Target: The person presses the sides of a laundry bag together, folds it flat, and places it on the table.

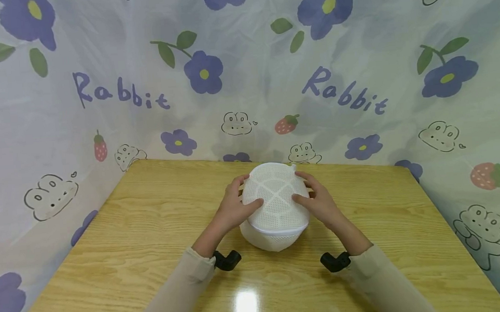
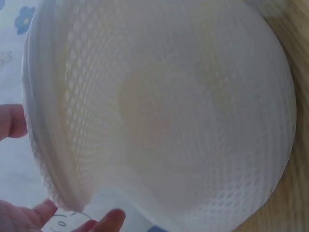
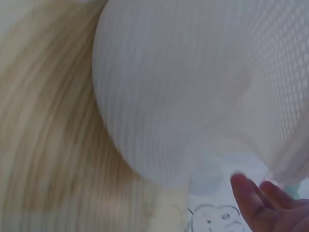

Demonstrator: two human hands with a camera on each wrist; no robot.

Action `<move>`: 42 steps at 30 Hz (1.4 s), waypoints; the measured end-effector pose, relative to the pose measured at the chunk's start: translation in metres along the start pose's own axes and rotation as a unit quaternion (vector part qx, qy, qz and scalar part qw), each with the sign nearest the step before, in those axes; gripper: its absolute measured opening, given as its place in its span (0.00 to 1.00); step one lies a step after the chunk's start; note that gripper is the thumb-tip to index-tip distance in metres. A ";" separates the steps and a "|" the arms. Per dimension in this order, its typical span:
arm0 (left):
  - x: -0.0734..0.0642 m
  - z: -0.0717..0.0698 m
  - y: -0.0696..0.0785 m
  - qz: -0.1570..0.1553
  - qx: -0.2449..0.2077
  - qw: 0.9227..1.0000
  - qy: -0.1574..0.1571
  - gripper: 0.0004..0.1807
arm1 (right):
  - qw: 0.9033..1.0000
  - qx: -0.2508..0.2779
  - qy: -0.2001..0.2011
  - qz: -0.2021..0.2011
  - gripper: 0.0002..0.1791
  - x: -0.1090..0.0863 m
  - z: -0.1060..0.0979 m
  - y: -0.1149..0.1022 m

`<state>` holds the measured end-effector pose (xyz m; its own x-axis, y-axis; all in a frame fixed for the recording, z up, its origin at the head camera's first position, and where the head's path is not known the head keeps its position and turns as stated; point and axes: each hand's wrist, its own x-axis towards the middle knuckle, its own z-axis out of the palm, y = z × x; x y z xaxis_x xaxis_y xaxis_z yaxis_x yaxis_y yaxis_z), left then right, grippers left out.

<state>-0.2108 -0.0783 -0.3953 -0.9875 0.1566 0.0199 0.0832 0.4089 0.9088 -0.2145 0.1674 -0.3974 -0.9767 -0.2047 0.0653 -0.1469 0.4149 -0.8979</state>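
Note:
A rounded white mesh laundry bag [image 1: 275, 202] with crossed bands on its top panel and a pale rim seam stands over the table in the head view. From its left side my left hand [image 1: 234, 206] grips it, thumb on the top panel and fingers round the far side. My right hand [image 1: 320, 203] holds the opposite side the same way. Close up, the bag's mesh wall [image 2: 193, 121] fills the left wrist view, with a dented part low down. In the right wrist view the fingertips [image 3: 240, 181] show just below the bag's rim.
The wooden table [image 1: 150, 221] extends around the bag, with a bright light reflection [image 1: 246, 308] near its front. Behind and beside it hangs a white curtain [image 1: 254, 88] printed with flowers, rabbits and strawberries. Black wrist-camera mounts [image 1: 228, 260] sit below both wrists.

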 end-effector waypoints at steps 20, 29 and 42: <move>-0.007 -0.005 0.009 0.138 0.265 0.954 -0.012 0.53 | 0.893 -0.391 0.050 -0.217 0.43 -0.011 -0.012 -0.003; -0.008 -0.003 0.006 0.162 0.328 0.930 -0.031 0.53 | 0.892 -0.402 0.018 -0.203 0.43 -0.012 -0.010 -0.003; -0.007 -0.001 0.002 0.148 0.347 0.925 -0.043 0.53 | 0.891 -0.407 -0.002 -0.201 0.42 -0.010 -0.005 0.003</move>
<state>-0.2034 -0.0790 -0.3932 -0.8952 0.4140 0.1648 0.4449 0.8099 0.3823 -0.2056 0.1750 -0.3992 -0.8189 -0.4847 0.3075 -0.5517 0.8124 -0.1888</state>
